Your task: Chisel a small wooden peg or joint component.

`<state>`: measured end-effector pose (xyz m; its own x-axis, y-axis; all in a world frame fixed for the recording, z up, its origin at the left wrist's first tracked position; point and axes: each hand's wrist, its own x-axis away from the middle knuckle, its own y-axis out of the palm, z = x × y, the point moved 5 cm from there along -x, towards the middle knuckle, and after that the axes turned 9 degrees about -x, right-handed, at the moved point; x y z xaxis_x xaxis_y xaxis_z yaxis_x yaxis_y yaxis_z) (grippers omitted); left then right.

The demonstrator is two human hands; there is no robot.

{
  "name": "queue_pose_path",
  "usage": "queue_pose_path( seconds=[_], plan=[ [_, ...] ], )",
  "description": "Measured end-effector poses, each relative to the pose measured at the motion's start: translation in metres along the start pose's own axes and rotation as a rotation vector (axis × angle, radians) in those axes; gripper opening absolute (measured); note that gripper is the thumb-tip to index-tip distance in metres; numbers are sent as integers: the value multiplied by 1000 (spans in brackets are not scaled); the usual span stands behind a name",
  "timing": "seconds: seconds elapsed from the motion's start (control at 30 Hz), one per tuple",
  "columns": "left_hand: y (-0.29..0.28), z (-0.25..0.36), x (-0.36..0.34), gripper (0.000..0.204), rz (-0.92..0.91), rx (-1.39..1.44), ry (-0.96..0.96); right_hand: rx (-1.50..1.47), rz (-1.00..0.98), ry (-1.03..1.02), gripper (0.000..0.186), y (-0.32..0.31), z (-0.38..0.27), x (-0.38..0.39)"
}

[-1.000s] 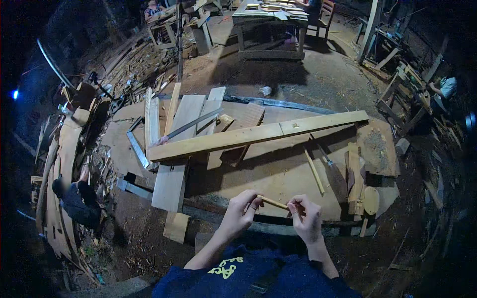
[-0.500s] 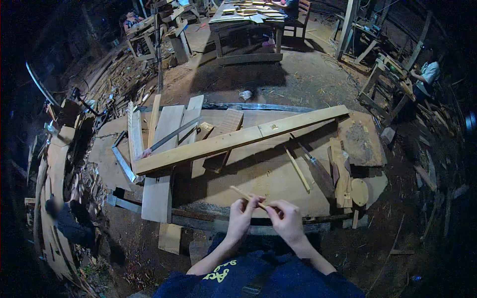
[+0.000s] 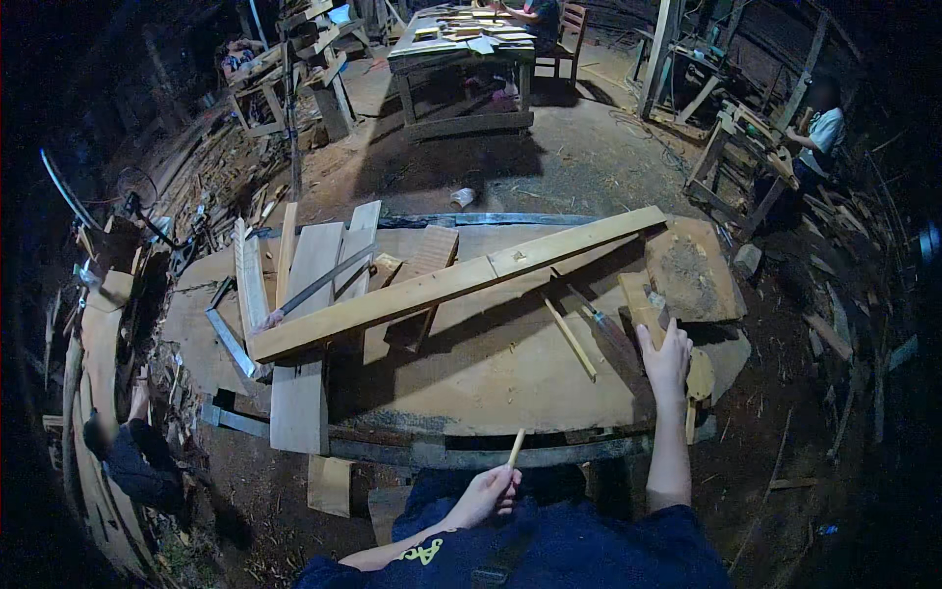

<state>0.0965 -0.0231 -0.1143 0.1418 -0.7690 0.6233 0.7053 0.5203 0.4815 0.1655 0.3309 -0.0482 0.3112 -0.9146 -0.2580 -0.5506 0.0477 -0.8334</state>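
Observation:
My left hand is closed on a short, pale wooden stick, low at the front edge of the work board. My right hand is stretched out to the right, fingers apart at the near end of a short wooden piece; whether it grips it I cannot tell. Beside it lie a chisel-like tool with a dark handle, a thin strip and a rounded wooden piece. A long beam crosses diagonally over several planks.
A metal square lies at the left. A co-worker is low at far left, another at a wooden bench on the right. A table heaped with boards, with a person and chair, stands behind. Scrap wood litters both sides.
My hands have separated: the left has drawn down toward my body with the stick, and the right has let it go and moved forward and right to the wood pieces. The view has shifted.

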Motion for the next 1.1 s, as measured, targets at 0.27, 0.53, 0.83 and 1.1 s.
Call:
queue_pose_path(
  seconds=[0.27, 0.53, 0.83, 1.1],
  plan=[
    [3, -5, 17, 36, -250, -118, -110, -11, -127, -25, 97, 2, 3, 1],
    [-18, -1, 22, 40, -126, -161, 66, -18, -129, -39, 94, 1, 6, 4],
    [-27, 54, -35, 35, 16, -464, 339, -430, 18, -81, 63, 3, 21, -4],
    [-27, 45, -47, 33, 1, -175, 94, -514, -81, -184, 52, -29, -14, 40]
  ],
)
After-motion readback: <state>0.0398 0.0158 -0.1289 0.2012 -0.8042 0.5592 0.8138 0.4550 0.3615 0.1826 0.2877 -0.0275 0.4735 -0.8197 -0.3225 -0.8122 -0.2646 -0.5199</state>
